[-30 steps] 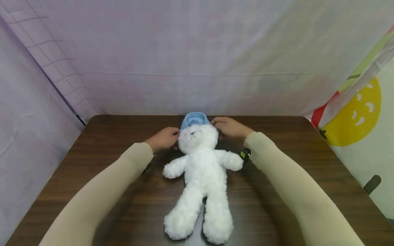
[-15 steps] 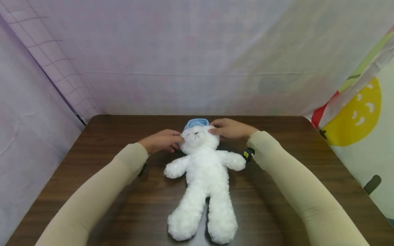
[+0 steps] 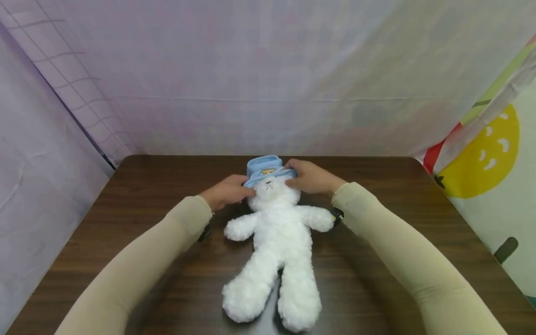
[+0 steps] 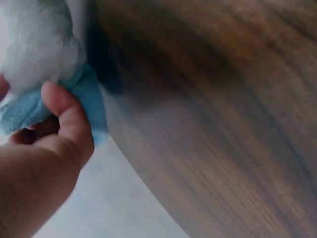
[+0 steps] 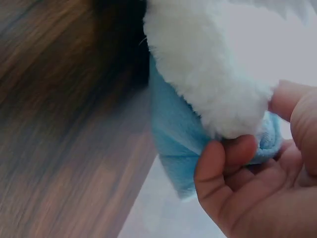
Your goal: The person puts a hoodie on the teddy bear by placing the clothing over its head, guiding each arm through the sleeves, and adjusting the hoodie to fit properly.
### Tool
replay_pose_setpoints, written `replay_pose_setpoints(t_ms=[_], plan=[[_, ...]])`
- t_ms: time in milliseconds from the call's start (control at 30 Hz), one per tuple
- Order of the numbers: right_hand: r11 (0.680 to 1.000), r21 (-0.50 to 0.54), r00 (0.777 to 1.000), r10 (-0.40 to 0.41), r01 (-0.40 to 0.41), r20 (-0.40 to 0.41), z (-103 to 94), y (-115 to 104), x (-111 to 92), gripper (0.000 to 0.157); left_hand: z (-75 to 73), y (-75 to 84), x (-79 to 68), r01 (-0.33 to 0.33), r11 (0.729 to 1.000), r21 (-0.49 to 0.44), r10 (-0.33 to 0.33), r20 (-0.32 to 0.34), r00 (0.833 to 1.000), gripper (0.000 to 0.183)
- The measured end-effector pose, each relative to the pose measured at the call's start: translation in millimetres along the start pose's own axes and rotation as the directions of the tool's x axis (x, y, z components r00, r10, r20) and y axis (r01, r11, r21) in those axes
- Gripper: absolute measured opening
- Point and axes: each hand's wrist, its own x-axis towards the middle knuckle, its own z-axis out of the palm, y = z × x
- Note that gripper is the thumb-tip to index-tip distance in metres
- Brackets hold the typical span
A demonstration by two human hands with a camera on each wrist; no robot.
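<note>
A white plush bear [image 3: 281, 232] lies on its back, head toward the table's far edge. On its head sits a light blue hat [image 3: 263, 164] with a small yellow-brown patch, the brim down over the upper face. My left hand [image 3: 228, 190] pinches the brim at the left side of the head. In the left wrist view, its fingers curl at the blue cloth [image 4: 94, 106] beside the white fur. My right hand [image 3: 311, 177] grips the opposite side; the right wrist view has its fingers [image 5: 210, 168] bent at the hat's edge [image 5: 173, 131], against the fur.
The brown wood-grain table [image 3: 167, 279] has its far edge just beyond the hat. Behind hangs a pale cloth curtain [image 3: 268, 79]. At the right is a cloth with a yellow printed fruit [image 3: 481, 158].
The hat's front brim has come down over the bear's upper face, and its patch now shows. Both hands have shifted from the sides of the head onto the brim.
</note>
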Motion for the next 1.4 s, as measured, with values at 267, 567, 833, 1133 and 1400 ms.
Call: replay_pose_setpoints(t_ms=[267, 567, 833, 1133, 1400], plan=[[0.990, -0.096, 0.991, -0.108, 0.100, -0.081, 15.2, 5, -10, 0.008, 11.1, -9.7, -7.4, -0.168, 0.954, 0.249, 0.203, -0.125, 0.971, 0.030], [0.990, -0.090, 0.988, -0.100, 0.111, 0.121, 8.9, 16, -29, 0.053, 11.1, -15.0, -11.5, -0.301, 0.821, 0.485, 0.334, 0.020, 0.943, 0.034], [0.991, -0.102, 0.995, -0.079, 0.086, 0.068, 21.7, 20, -26, 0.035, 22.2, -16.9, -11.6, -0.262, 0.825, 0.501, 0.362, -0.112, 0.925, 0.031], [0.996, -0.065, 0.994, -0.066, 0.060, -0.083, 30.7, 21, -22, 0.019, 27.5, -14.1, -9.1, -0.253, 0.829, 0.499, 0.396, -0.203, 0.896, 0.038], [0.994, -0.096, 0.969, -0.082, 0.061, -0.235, 39.2, 15, -18, 0.025, 31.2, -9.9, -6.6, -0.198, 0.834, 0.515, 0.382, -0.279, 0.881, 0.035]])
